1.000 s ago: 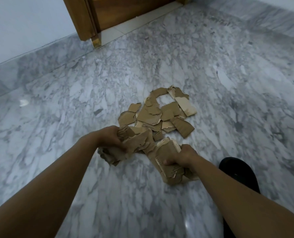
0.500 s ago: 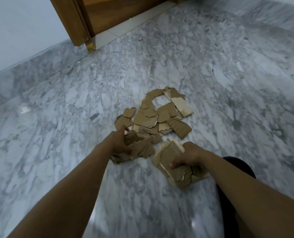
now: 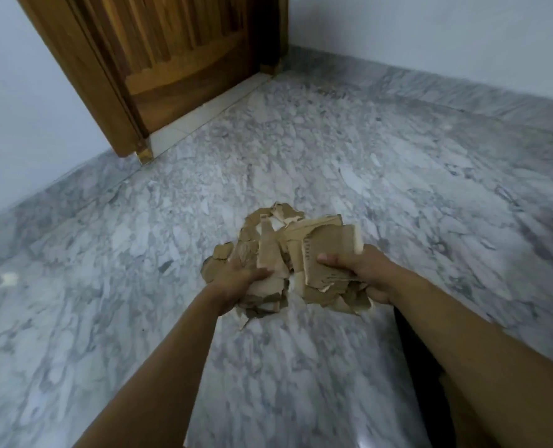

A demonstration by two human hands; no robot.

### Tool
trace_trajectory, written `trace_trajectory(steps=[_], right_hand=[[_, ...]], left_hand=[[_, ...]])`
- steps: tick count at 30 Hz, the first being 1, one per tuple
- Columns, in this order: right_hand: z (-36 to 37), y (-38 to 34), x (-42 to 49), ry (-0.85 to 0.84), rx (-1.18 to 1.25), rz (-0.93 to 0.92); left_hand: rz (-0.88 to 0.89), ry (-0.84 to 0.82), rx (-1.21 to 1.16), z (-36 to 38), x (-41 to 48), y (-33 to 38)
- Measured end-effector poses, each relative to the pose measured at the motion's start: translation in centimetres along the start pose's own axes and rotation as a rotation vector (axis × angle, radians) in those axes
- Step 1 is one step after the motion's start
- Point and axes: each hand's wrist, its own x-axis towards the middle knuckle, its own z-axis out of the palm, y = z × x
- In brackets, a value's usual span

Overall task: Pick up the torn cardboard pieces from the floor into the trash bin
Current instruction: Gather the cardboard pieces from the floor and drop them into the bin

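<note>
The cardboard pieces (image 3: 320,244) are held in two bundles above the marble floor (image 3: 398,189). The left hand (image 3: 236,281) clenches one bundle; the right hand (image 3: 365,270) clenches the other, thumb on top. Loose pieces (image 3: 218,253) lie on the floor just behind. A dark object (image 3: 414,357) sits partly hidden under the right forearm. A wooden door (image 3: 178,59) stands beyond.

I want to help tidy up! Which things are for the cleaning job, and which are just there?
For the job:
left hand, gripping torn cardboard pieces
right hand, gripping another cardboard bundle
loose cardboard pieces beyond the hands
black bin under the right arm

Just there:
wooden door
marble floor
small white scrap
</note>
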Motion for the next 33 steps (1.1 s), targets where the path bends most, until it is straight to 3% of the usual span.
trace_trajectory(steps=[3,7,11,17,27,33], right_hand=[[-0.5,-0.5,-1.6,0.058,0.139,-0.038],[-2.3,-1.1,-3.0,0.017,0.306,-0.014],[-8.2,-1.3,-3.9,-0.018,0.387,-0.015],[-22.2,-5.6,-7.5,0.049,0.32,-0.157],[-50.6,-13.8,-21.0,0.458,0.251,-0.362],[-65.1,-11.8,-24.9,0.69,0.298,-0.277]], left_hand=[[-0.025,-0.081,-0.027,4.9,-1.8,3.5],[0.01,-0.017,-0.006,9.7,-1.9,6.3],[0.073,-0.072,0.218,15.5,-0.9,8.1],[0.18,-0.209,0.307,29.1,0.4,15.4],[0.381,-0.387,0.38,59.8,1.9,28.9],[0.383,-0.465,0.436,76.5,4.3,30.6]])
